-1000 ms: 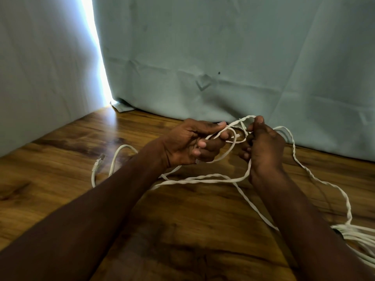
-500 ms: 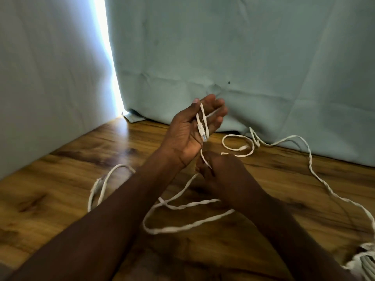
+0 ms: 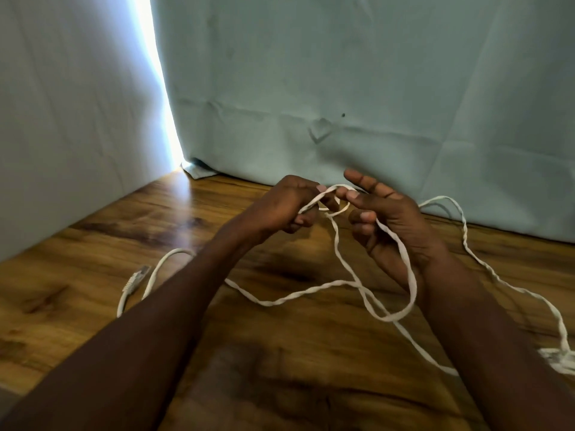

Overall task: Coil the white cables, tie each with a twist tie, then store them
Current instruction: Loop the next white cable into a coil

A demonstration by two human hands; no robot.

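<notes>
A long white flat cable point(image 3: 298, 294) sprawls over the wooden table point(image 3: 280, 368). My left hand point(image 3: 283, 208) is raised above the table, fingers curled, pinching the cable near a small loop. My right hand point(image 3: 384, 219) faces it, thumb and forefinger pinching the same loop, the other fingers spread; a larger loop hangs from its palm down to the table. One plug end point(image 3: 135, 279) lies at the left beside my forearm. More white cable point(image 3: 560, 359) is bunched at the right edge.
Pale blue cloth backdrops point(image 3: 342, 88) close the table at the back and left, with a bright gap point(image 3: 161, 98) at the corner. A trailing stretch of cable point(image 3: 485, 265) runs along the right side of the table.
My left hand has turned over and dropped from palm-up with the plug to a pinch on the cable. My right hand rose from the table and now holds the loop beside it.
</notes>
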